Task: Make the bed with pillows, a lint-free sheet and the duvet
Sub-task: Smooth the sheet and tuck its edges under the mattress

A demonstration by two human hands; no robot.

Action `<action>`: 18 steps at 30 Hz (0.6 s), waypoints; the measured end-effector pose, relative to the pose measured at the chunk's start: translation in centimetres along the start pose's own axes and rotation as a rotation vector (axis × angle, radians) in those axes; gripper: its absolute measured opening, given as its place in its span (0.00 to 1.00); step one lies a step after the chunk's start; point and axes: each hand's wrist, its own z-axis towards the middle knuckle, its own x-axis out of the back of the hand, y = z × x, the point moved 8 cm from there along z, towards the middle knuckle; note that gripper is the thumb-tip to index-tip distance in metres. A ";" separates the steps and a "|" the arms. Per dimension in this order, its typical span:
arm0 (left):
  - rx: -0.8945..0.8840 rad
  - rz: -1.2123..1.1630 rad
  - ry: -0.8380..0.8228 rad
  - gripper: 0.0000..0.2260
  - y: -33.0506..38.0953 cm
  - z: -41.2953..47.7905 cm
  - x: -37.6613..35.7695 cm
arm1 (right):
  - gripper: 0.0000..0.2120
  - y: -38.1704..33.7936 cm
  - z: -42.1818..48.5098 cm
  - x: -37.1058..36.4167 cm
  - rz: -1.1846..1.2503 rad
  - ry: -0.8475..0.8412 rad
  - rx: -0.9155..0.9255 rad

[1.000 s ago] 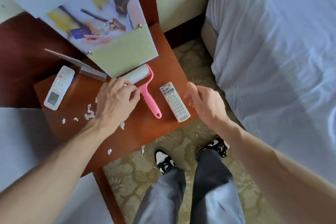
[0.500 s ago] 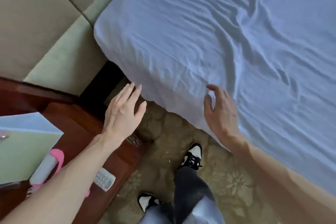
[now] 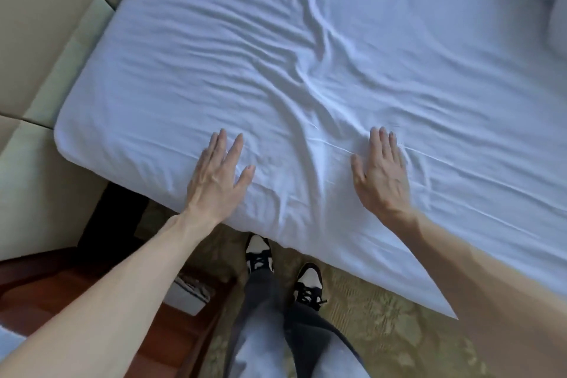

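A wrinkled white sheet [image 3: 306,55] covers the mattress, which fills most of the head view. My left hand [image 3: 219,176] lies flat on the sheet near the bed's front edge, fingers straight and slightly spread. My right hand [image 3: 382,173] lies flat on the sheet too, about a forearm's length to the right, fingers straight and together. Creases run from between the hands toward the middle of the bed. A blurred white pillow or duvet edge [image 3: 549,0] shows at the top right corner.
A padded beige headboard [image 3: 40,49] stands to the left of the mattress. The red-brown nightstand [image 3: 73,294] sits at the lower left with a white remote [image 3: 187,293] at its edge. My legs and black-and-white shoes [image 3: 282,264] stand on patterned carpet.
I have turned from the nightstand and its pink lint roller to the bed. Both hands moved forward from mid-air and now rest flat on the sheet.
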 end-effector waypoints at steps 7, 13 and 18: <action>-0.077 0.331 -0.138 0.30 -4.8 3.7 0.5 | 0.34 -13.1 -7.9 -9.2 -0.105 -0.522 0.793; -0.220 0.366 0.119 0.26 -5.8 6.0 4.3 | 0.25 -14.9 -2.3 -4.3 0.128 -0.017 0.762; -0.557 0.516 0.198 0.16 -4.9 7.4 4.6 | 0.20 -13.9 4.0 -2.8 -0.073 0.212 0.506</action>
